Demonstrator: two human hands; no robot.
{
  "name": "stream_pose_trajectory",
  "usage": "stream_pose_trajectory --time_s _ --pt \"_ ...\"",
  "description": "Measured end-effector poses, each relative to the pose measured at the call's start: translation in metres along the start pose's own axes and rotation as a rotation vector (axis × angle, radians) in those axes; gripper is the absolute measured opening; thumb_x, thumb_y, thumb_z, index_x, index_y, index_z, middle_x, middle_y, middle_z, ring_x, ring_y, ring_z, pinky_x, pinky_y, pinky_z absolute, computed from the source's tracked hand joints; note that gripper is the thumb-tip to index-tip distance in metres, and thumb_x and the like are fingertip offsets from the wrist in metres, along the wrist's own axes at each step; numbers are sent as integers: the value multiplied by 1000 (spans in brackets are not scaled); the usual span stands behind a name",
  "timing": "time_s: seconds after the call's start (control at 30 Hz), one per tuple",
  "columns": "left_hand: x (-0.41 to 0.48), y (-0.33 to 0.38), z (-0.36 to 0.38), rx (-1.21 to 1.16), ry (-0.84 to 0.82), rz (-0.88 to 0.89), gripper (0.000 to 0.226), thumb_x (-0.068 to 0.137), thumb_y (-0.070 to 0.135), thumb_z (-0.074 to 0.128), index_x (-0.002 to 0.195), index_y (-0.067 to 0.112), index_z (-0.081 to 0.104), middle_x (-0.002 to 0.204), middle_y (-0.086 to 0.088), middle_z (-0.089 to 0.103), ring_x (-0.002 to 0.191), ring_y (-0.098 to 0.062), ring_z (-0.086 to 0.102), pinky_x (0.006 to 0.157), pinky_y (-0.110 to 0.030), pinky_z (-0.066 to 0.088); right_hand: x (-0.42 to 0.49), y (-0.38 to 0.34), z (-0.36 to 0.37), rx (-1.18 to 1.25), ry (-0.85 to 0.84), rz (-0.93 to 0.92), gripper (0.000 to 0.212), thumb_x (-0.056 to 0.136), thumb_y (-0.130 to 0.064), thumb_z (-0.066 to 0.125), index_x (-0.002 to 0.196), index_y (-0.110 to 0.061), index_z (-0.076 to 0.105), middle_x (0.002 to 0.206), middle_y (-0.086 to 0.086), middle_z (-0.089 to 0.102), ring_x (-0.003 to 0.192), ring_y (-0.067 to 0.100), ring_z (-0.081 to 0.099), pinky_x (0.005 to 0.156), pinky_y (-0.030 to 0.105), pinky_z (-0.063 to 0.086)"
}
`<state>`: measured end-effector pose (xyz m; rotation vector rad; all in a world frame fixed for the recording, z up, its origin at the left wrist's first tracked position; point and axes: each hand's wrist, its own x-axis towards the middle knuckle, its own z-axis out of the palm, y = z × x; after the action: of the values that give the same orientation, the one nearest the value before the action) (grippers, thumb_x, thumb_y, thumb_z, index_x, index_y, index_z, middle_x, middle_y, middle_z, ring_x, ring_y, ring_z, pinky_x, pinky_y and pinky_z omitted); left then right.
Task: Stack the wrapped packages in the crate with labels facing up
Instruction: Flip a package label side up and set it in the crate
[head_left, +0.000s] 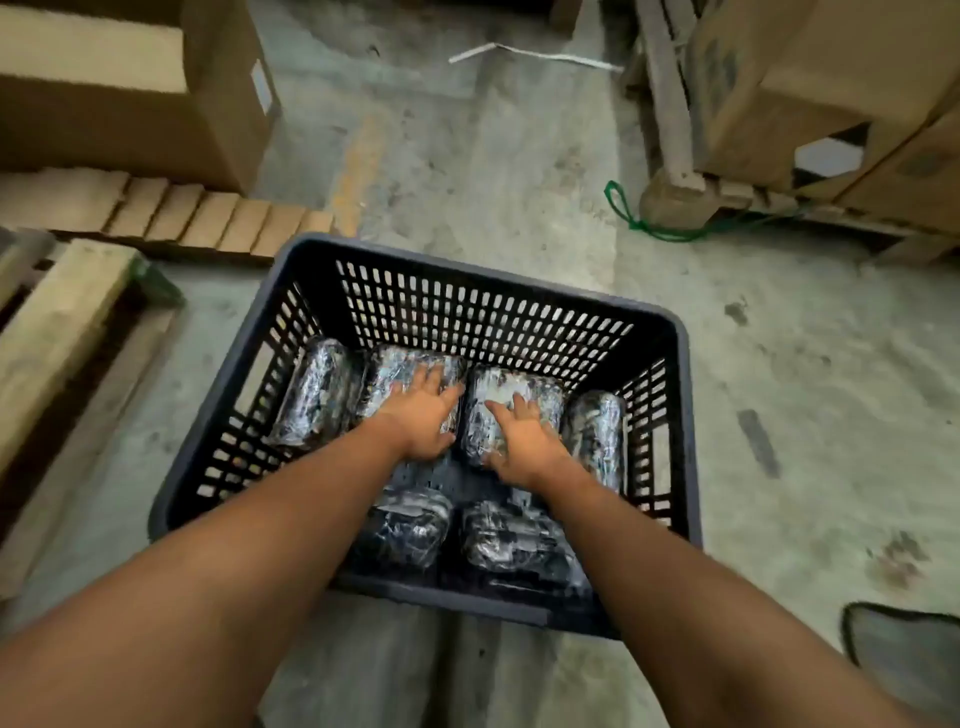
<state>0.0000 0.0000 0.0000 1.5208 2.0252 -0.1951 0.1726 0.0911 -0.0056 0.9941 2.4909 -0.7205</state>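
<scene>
In the black crate, left hand and right hand press flat, fingers spread, gripping nothing, on two wrapped packages; labels too blurry to read.

Six packages in crate: four far row, two near row.

Warehouse floor, bare concrete, stacked cardboard cartons on wooden pallets (green strapping loose)
</scene>
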Motion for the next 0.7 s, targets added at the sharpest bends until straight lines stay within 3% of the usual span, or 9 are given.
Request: stream_pose_trajectory --time_s 0.1,0.2,0.33,0.43,0.5,0.6,0.7 --pt "12 -14 22 -10 8 -23 93 96 46 54 160 27 -10 164 -15 -21 150 -37 -21 121 -62 1 13 14 22 -70 -14 -7 103 90 -39 75 165 -30 5 171 17 -10 156 42 -11 123 57 3" --pt "17 -26 37 28 -9 15 92 99 49 47 157 27 -21 161 -15 -29 148 -36 -27 121 -60 -2 16 18 34 -68 -16 -5 123 78 -40 86 164 -31 0 170 13 -16 154 40 -19 124 58 -2" --pt "23 -34 44 -6 13 42 92 99 47 49 155 29 -22 158 -11 -34 144 -34 -33 119 -57 -12 20 19 41 -109 35 19 128 75 -16 89 164 -32 -2 171 15 -13 155 41 -16 125 61 7" --pt "27 -36 50 -32 16 52 95 98 43 52 154 31 -23 155 -9 -36 142 -33 -36 112 -54 -20 25 15 47 -208 67 20 120 82 8 75 164 -27 -6 170 21 -11 154 47 -13 123 64 5" --pt "31 -37 49 -51 25 59 96 97 43 54 154 31 -22 155 -9 -36 142 -33 -35 109 -53 -20 28 15 43 -227 55 18 117 84 7 73 164 -24 -6 170 21 -10 154 48 -12 123 65 7" --pt "32 -38 45 -100 25 49 98 95 38 61 156 32 -15 157 -7 -31 143 -33 -32 114 -58 -15 24 20 25 -165 39 -15 106 81 -13 83 163 -15 15 171 18 7 155 46 5 124 50 7" --pt "25 -38 48 -172 5 74 99 90 28 70 158 38 -2 162 1 -18 149 -32 -20 119 -64 0 7 23 10 -76 42 -75 83 76 -18 88 149 -8 50 154 17 50 137 33 53 117 34 40"
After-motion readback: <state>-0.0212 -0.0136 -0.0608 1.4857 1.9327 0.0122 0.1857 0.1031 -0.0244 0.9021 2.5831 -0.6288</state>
